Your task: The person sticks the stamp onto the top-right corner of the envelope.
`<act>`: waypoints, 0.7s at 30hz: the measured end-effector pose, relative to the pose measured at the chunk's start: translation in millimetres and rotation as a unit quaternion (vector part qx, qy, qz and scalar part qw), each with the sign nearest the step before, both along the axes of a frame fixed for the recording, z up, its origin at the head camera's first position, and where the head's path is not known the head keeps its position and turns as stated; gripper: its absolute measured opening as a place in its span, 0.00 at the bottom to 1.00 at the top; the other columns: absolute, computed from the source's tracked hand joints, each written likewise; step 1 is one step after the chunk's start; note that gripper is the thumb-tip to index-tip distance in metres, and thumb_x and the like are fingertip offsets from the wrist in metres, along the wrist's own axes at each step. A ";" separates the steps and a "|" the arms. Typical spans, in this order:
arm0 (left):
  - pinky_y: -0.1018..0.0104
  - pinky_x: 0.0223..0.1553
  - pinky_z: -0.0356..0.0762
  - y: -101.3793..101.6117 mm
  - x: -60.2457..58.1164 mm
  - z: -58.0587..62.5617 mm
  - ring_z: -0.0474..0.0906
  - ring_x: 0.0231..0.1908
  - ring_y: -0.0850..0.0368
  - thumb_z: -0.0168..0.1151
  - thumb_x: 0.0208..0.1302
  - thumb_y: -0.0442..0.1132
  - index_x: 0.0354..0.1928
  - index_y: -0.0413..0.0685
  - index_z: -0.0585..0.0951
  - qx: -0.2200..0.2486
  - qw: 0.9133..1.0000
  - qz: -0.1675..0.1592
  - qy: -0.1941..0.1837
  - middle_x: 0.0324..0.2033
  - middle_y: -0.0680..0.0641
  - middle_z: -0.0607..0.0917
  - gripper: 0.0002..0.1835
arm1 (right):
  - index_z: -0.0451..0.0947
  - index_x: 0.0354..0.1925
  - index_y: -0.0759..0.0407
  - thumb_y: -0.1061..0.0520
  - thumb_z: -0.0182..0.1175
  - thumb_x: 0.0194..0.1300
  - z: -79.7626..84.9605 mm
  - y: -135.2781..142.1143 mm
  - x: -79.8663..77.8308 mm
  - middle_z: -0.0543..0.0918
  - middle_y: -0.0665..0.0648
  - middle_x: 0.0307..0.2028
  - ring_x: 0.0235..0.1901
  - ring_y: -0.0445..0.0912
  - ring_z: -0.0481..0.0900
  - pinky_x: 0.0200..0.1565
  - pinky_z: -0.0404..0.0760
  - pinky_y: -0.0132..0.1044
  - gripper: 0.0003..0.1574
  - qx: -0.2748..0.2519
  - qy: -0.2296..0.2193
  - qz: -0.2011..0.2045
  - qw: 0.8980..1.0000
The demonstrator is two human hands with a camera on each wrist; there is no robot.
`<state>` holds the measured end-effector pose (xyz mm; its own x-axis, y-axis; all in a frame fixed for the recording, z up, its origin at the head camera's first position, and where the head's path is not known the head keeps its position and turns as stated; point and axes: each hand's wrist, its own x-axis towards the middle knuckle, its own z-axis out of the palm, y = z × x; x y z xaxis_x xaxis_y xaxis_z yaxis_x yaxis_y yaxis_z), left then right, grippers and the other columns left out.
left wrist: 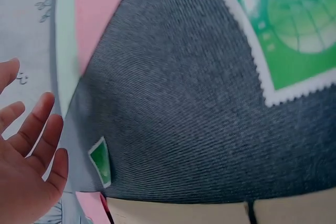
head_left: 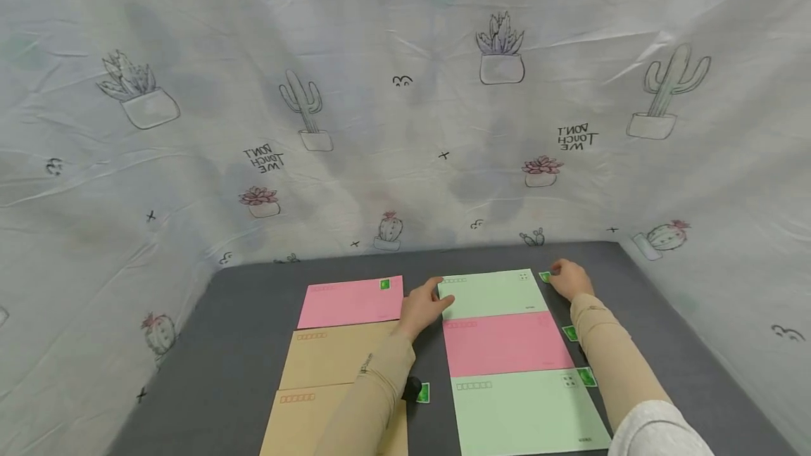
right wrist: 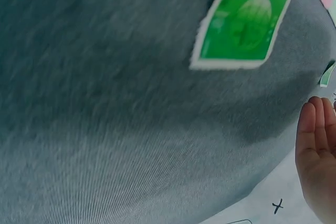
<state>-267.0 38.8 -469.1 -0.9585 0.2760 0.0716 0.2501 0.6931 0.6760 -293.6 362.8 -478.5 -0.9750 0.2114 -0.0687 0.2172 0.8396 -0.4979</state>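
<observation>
My right hand (head_left: 570, 280) reaches to a small green stamp (head_left: 545, 277) on the dark tabletop, right of the far pale green envelope (head_left: 491, 294). Its fingertips are at the stamp's edge; whether they touch it I cannot tell. In the right wrist view the fingers (right wrist: 317, 129) look straight, near that stamp (right wrist: 326, 76). My left hand (head_left: 420, 308), fingers spread, is at the same envelope's left edge. The left wrist view shows this hand (left wrist: 31, 166) holding nothing. A pink envelope (head_left: 351, 303) on the left bears a stamp (head_left: 385, 285) in its upper right corner.
Below the far green envelope lie a pink envelope (head_left: 507, 343) and another green one (head_left: 526, 417). Two tan envelopes (head_left: 336, 354) form the left column. Loose stamps lie right of the envelopes (head_left: 586, 376) and between the columns (head_left: 424, 393). A cactus-print curtain (head_left: 405, 118) encloses the table.
</observation>
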 end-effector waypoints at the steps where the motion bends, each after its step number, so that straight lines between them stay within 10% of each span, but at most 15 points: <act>1: 0.70 0.19 0.61 0.9 -0.1 -1.2 0.64 0.14 0.64 0.59 0.61 0.51 0.62 0.49 0.72 -0.009 1.000 -0.001 0.000 0.20 0.53 0.76 0.28 | 0.69 0.53 0.75 0.58 0.52 0.62 -1.8 -0.4 -1.1 0.76 0.75 0.48 0.46 0.65 0.76 0.46 0.74 0.54 0.25 -0.001 -0.003 -0.005 1.000; 21: 0.58 0.36 0.70 4.9 -3.5 -13.6 0.75 0.29 0.56 0.61 0.59 0.52 0.60 0.54 0.74 -0.091 0.996 -0.004 -0.007 0.26 0.49 0.81 0.26 | 0.71 0.52 0.78 0.60 0.51 0.62 2.4 -2.6 -4.2 0.75 0.77 0.51 0.50 0.68 0.72 0.50 0.73 0.56 0.25 0.026 -0.033 0.022 0.999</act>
